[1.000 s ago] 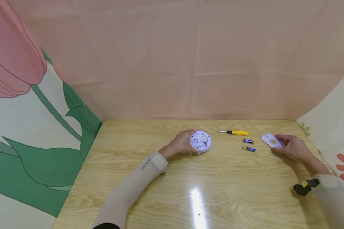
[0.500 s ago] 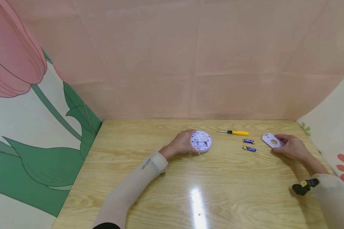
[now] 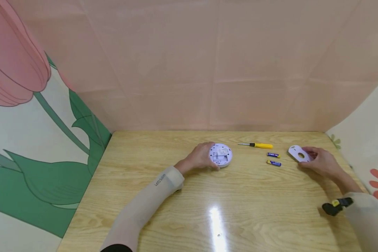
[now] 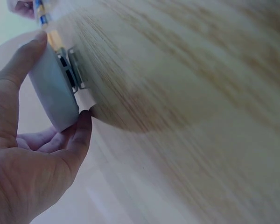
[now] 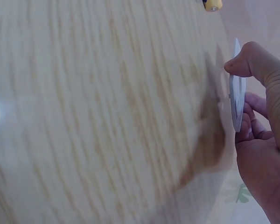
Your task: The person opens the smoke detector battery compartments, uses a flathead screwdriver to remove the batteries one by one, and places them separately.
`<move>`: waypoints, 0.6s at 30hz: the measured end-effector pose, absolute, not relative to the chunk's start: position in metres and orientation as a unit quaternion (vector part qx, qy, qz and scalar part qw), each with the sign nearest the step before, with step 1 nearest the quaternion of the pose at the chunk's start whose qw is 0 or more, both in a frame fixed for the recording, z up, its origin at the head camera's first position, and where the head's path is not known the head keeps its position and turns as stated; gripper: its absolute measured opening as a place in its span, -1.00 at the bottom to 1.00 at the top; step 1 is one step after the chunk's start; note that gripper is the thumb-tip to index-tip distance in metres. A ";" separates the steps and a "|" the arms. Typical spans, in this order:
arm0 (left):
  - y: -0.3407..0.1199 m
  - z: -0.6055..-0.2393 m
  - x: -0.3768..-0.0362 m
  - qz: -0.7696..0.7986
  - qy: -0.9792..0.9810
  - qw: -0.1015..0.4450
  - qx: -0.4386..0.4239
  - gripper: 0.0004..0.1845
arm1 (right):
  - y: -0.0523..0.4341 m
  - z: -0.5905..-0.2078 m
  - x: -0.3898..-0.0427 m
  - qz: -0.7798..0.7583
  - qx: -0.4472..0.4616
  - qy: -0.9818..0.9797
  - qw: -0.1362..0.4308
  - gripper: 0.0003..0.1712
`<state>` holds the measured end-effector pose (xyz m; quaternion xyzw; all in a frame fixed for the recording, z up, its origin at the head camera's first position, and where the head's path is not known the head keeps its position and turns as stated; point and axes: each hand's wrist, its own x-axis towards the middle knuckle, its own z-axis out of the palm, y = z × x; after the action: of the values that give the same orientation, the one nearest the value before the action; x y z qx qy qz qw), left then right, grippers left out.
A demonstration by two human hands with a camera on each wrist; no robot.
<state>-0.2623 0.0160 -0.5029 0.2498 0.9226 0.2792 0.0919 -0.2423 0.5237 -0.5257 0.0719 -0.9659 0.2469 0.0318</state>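
Left hand (image 3: 199,158) grips round white device (image 3: 221,155), frame centre, on wooden surface (image 3: 189,196); right hand (image 3: 321,161) pinches white cover plate (image 3: 298,154), right; two batteries (image 3: 273,159), yellow screwdriver (image 3: 258,145) between.

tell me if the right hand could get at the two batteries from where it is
Probably yes: the batteries lie on bare table just left of the right hand, nothing between, but its fingers hold the white cover plate.

On the table (image 3: 176,217), the round device (image 3: 221,155) lies left of the screwdriver (image 3: 256,145), batteries (image 3: 273,159) and cover (image 3: 297,153).
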 end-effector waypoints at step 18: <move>0.015 -0.505 -0.264 0.279 0.919 0.088 0.264 0.22 | 0.484 -0.496 -0.244 0.266 0.111 -0.957 0.032 -0.21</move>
<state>-0.2637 0.0147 -0.5049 0.2644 0.9189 0.2792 0.0884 -0.2444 0.4840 -0.4961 0.1106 -0.9570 0.2663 0.0320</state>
